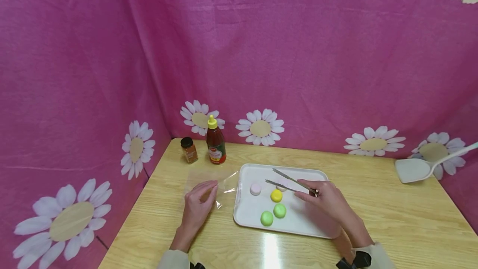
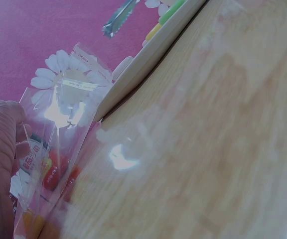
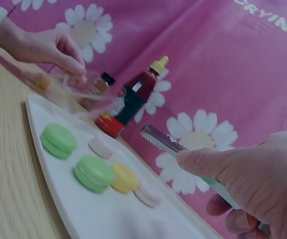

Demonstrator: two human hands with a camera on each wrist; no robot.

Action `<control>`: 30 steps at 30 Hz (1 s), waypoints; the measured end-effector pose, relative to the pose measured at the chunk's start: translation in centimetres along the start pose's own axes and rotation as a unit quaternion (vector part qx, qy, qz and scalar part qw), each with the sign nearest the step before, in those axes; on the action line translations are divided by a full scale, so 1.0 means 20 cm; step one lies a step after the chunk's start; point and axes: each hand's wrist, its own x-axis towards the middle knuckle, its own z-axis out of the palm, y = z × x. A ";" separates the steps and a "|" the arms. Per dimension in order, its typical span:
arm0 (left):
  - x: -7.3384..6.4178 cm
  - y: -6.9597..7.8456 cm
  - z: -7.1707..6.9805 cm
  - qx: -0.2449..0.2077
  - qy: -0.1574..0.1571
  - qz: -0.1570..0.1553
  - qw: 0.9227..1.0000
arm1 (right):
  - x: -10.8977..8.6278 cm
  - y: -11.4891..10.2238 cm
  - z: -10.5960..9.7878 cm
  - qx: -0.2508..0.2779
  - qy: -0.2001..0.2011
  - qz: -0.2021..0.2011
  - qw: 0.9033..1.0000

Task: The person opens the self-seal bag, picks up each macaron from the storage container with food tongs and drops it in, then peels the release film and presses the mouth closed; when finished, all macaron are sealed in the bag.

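My left hand point(image 1: 198, 204) pinches the edge of a clear plastic bag point(image 1: 227, 186) just left of a white tray point(image 1: 247, 215). In the left wrist view the bag's mouth stands partly raised, with glare on the film. Metal tongs point(image 1: 289, 179) are held in my right hand point(image 1: 330, 200), their serrated tips apart over the tray with nothing between them. On the tray lie two green macarons point(image 1: 279, 210), a yellow macaron point(image 1: 276, 195) and a pale pink macaron point(image 1: 255, 189). A second pale pink macaron point(image 3: 147, 194) is partly hidden under the tongs in the head view.
Behind the bag stand a sauce bottle point(image 1: 215, 144) with a yellow cap and a small spice jar point(image 1: 189, 151) with a black lid. At the far right a white spatula point(image 1: 414, 170) lies at the edge of the wooden table point(image 1: 377, 202). Pink flowered cloth point(image 1: 317, 74) hangs behind.
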 end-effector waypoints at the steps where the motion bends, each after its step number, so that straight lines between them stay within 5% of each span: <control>1: 0.00 0.00 0.00 0.000 0.000 0.000 1.000 | -0.01 0.01 -0.01 0.000 0.000 0.007 1.000; 20: 0.00 -0.01 0.01 -0.002 0.001 0.005 1.000 | -0.10 0.20 -0.08 0.024 -0.024 0.081 0.996; 30: 0.00 0.00 0.01 -0.012 0.012 0.010 1.000 | -0.09 0.22 -0.02 0.039 -0.067 0.108 0.991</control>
